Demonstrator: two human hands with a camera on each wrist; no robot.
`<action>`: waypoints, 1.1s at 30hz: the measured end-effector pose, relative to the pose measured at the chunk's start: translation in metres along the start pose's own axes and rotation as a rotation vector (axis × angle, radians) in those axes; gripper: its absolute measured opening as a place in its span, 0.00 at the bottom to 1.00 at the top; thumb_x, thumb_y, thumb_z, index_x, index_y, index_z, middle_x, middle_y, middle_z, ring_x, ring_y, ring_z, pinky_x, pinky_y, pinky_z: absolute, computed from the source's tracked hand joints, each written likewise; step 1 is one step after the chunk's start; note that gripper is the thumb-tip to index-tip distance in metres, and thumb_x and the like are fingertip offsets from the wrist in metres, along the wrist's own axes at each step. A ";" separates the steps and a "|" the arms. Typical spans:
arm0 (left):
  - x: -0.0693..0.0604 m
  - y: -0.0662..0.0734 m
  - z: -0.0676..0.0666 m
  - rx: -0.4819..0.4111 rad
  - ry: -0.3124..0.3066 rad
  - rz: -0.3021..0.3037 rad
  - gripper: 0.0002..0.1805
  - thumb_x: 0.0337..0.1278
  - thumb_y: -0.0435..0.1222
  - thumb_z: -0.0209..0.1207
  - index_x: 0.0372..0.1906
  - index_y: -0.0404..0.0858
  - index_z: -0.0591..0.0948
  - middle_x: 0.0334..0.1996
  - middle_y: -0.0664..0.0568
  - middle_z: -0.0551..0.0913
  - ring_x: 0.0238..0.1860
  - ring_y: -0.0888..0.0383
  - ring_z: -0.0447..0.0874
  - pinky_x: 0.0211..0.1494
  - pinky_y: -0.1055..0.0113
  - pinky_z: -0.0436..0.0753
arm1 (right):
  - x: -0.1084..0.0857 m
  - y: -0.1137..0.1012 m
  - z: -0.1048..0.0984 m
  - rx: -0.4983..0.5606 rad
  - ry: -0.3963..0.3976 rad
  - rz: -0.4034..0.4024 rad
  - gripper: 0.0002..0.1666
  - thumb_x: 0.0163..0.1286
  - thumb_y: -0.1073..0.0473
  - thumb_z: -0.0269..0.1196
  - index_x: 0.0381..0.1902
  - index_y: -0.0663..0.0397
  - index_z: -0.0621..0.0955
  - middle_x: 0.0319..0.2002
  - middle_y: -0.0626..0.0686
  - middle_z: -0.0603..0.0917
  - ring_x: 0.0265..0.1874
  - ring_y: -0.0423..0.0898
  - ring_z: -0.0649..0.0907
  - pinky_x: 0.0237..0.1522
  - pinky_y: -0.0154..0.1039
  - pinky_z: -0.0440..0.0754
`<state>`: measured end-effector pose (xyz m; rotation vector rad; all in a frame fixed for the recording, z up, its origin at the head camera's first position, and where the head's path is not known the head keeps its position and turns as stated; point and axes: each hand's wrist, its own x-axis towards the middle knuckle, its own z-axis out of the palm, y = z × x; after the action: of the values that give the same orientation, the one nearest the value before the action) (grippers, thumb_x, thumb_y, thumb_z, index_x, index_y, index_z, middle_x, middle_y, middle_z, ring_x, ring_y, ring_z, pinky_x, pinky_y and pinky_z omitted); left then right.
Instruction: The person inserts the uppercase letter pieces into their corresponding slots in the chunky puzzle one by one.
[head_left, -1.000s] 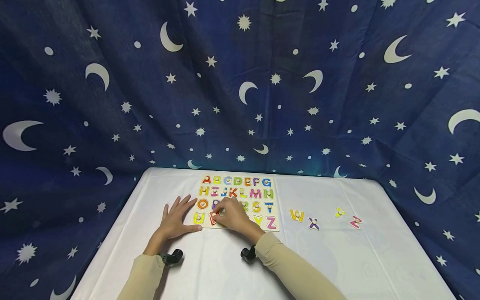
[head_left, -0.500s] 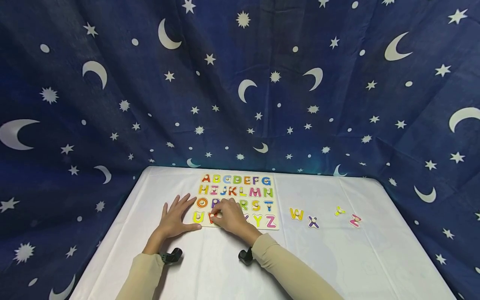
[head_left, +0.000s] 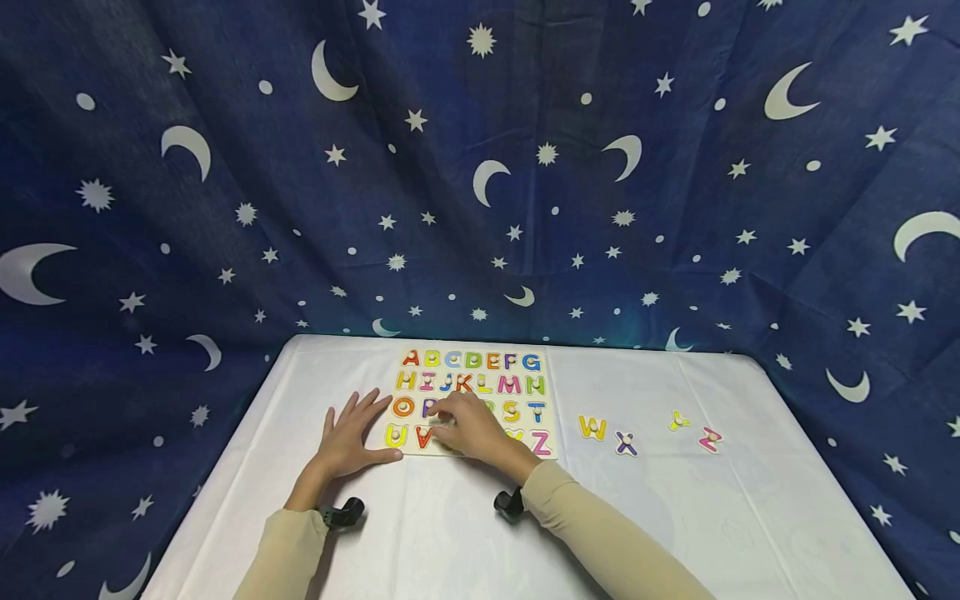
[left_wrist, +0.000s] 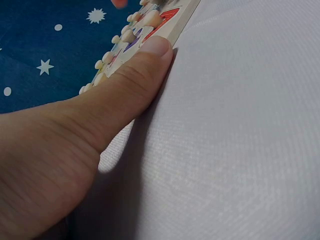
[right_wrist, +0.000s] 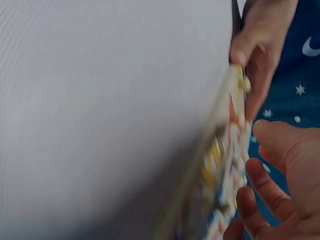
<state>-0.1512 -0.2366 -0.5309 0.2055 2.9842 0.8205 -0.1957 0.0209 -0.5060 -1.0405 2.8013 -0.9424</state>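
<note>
A cream letter-puzzle board (head_left: 550, 423) lies on the table, its colourful letter pieces topped with small round knobs. My left hand (head_left: 351, 440) rests at the board's left side with fingers spread; its thumb (left_wrist: 135, 75) touches the front edge. The red V piece (head_left: 423, 437) sits in the bottom row, beside the yellow U (head_left: 396, 436). Just right of the V, my right hand (head_left: 476, 429) hovers over the board, thumb and fingers apart and holding nothing. It hides part of the two lower rows.
Loose on the table, right of the board, are an orange W (head_left: 592, 428), a purple X (head_left: 626, 443), a yellow Y (head_left: 678, 421) and a pink Z (head_left: 709, 440). The white-covered table (head_left: 465, 533) meets a dark blue starry curtain (head_left: 420, 208) behind.
My right hand has let go of the red V piece and drawn slightly right, its fingers spreading apart. The V now shows in the bottom row. My left hand has stayed in place.
</note>
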 end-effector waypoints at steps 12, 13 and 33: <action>0.001 -0.001 0.002 -0.008 -0.009 -0.016 0.60 0.36 0.62 0.78 0.78 0.46 0.67 0.80 0.39 0.56 0.81 0.33 0.40 0.76 0.30 0.29 | -0.042 0.054 -0.065 0.064 0.034 0.030 0.27 0.68 0.57 0.72 0.64 0.52 0.81 0.49 0.53 0.87 0.49 0.51 0.84 0.58 0.53 0.81; 0.001 -0.001 0.002 -0.007 -0.009 -0.016 0.60 0.36 0.62 0.78 0.78 0.46 0.67 0.80 0.39 0.56 0.81 0.33 0.40 0.76 0.30 0.29 | -0.047 0.061 -0.069 0.067 0.049 0.043 0.27 0.67 0.57 0.72 0.64 0.52 0.81 0.51 0.53 0.87 0.50 0.51 0.84 0.59 0.54 0.80; 0.001 0.000 0.000 -0.006 -0.013 -0.013 0.60 0.38 0.62 0.78 0.78 0.46 0.66 0.80 0.39 0.56 0.81 0.33 0.39 0.76 0.29 0.29 | -0.151 0.158 -0.119 -0.048 0.140 0.287 0.15 0.60 0.58 0.77 0.45 0.47 0.87 0.61 0.60 0.83 0.64 0.66 0.76 0.67 0.69 0.68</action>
<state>-0.1518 -0.2367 -0.5308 0.1896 2.9674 0.8236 -0.1963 0.2695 -0.5231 -0.5709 2.9888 -0.9498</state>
